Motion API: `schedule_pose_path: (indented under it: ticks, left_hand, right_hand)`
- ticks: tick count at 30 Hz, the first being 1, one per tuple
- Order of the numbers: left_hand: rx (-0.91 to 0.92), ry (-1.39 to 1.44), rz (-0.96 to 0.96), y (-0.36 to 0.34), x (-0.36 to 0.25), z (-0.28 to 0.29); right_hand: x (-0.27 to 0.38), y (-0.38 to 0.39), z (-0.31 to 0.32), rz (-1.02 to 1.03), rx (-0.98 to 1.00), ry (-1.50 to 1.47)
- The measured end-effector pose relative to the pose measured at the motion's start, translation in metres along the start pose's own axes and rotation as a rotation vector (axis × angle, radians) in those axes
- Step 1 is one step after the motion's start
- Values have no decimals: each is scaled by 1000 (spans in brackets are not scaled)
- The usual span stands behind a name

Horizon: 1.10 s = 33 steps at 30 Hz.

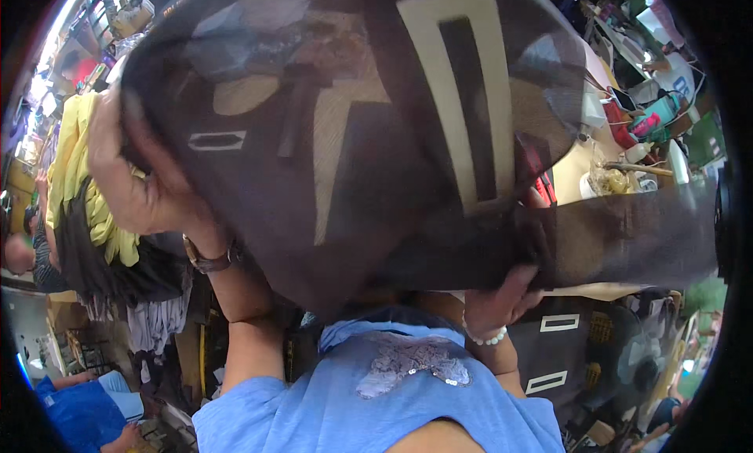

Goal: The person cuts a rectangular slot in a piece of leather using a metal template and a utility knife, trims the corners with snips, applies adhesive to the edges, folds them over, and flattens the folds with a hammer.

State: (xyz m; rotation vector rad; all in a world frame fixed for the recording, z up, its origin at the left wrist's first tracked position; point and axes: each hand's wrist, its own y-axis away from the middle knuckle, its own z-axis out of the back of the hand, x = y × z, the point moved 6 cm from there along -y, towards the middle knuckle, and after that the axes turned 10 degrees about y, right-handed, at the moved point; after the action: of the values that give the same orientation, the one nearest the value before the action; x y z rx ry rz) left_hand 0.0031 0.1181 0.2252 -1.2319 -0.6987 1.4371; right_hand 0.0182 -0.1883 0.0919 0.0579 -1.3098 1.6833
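A large, thin, dark brown fabric piece (376, 257) is stretched up in front of me, and light shows through parts of it. It carries a long pale rectangular frame shape (490, 100), a pale angled strip (329, 171) and a small pale rectangular outline (217, 141). My left hand (145, 174) is closed on its left edge, with some fingers seen dimly through the cloth. Low on the right, my right hand (506, 300) grips the bottom edge; part of its fingers is hidden in the folds. A dark strip of the fabric (635, 233) reaches out to the right.
Yellow cloth (78, 155) and dark cloth (94, 249) hang in a bundle at my left. On the right-hand table lie a clear plastic bag (616, 178) and a teal item (663, 116). Dark fabric with pale rectangles (576, 359) lies lower right. A person in blue (78, 410) is lower left.
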Motion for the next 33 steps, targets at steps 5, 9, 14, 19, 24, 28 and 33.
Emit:
schedule_pose_path:
  ticks: [5,9,14,19,24,28,33]
  left_hand:
    - [59,-267,-429,52,57,-66]
    - [470,-316,-336,122,110,-133]
    - [534,-137,-103,113,62,-124]
    - [1030,273,-127,164,-50,-112]
    - [1208,274,-70,236,-67,-121]
    - [1220,234,-161,231,-56,-140]
    - [1258,385,-183,233,-41,-152]
  right_hand:
    - [-53,31,-51,-871,144,-1016]
    - [-77,69,-45,-1064,247,-1128]
    - [-82,79,-31,-1107,249,-1169]
    - [-84,79,-32,-1003,308,-1206]
    - [-89,56,-5,-857,5,-863]
    - [-54,11,31,-233,-302,-170]
    - [48,-23,-53,460,446,-16]
